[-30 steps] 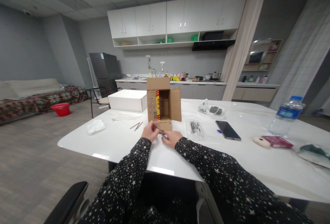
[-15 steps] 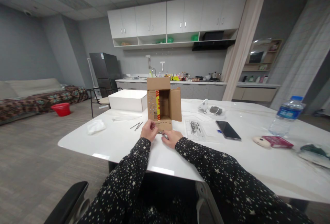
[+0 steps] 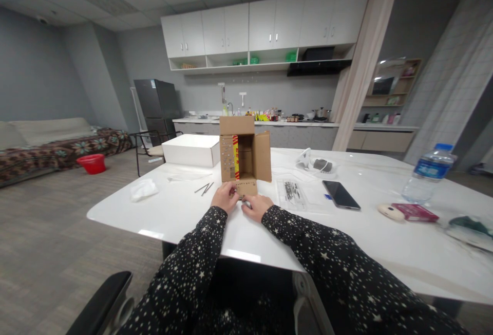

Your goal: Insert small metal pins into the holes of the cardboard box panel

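A small brown cardboard box (image 3: pixel 263 156) stands on the table with its front open and its flaps spread; yellow-and-red tape runs down its left flap. Its lower flap (image 3: pixel 246 188) points toward me. My left hand (image 3: pixel 226 197) is closed in a pinch at the left edge of this flap; what lies between its fingertips is too small to make out. My right hand (image 3: pixel 257 207) grips the flap's near edge, thumb toward the left hand. A small dark spot shows between the two hands.
Left of the box are thin metal rods (image 3: pixel 204 188), a crumpled white tissue (image 3: pixel 144 189) and a white box (image 3: pixel 190 150). On the right lie a clear bag of small parts (image 3: pixel 293 193), a phone (image 3: pixel 341 194), a white mask (image 3: pixel 322 165), a dark red box (image 3: pixel 418 212) and a water bottle (image 3: pixel 427 174).
My left hand has shifted slightly to the right, nearer the right hand along the flap. The cardboard box and my right hand look unmoved.
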`<state>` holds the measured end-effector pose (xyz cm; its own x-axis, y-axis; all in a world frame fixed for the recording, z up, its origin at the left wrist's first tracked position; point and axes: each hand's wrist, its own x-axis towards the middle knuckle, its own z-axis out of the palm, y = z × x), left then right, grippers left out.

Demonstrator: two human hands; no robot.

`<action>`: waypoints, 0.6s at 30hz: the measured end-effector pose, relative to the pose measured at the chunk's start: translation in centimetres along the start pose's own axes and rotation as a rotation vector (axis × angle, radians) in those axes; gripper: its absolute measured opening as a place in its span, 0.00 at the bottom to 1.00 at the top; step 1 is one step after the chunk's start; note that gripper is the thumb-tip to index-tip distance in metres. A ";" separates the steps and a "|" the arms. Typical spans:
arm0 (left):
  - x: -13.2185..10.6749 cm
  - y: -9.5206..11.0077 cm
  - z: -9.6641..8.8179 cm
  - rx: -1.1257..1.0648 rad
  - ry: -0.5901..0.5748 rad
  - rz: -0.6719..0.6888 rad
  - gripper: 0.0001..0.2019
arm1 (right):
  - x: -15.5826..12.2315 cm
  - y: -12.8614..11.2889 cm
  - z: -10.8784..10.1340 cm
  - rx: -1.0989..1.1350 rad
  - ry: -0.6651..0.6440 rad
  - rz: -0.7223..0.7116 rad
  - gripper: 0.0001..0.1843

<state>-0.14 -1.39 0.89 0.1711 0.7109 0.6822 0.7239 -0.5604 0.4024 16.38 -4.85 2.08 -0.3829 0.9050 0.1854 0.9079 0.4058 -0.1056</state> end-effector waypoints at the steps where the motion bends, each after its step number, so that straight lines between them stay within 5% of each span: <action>1: 0.0 0.0 0.0 0.012 0.002 -0.001 0.04 | 0.0 0.0 0.0 0.001 0.002 0.000 0.21; 18: 0.1 -0.7 0.1 -0.028 0.097 -0.083 0.07 | -0.1 -0.2 -0.2 -0.001 -0.018 0.016 0.21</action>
<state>-0.58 -0.86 0.62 0.0447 0.7120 0.7008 0.7135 -0.5137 0.4764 16.29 -5.03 2.33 -0.3715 0.9135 0.1660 0.9140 0.3912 -0.1078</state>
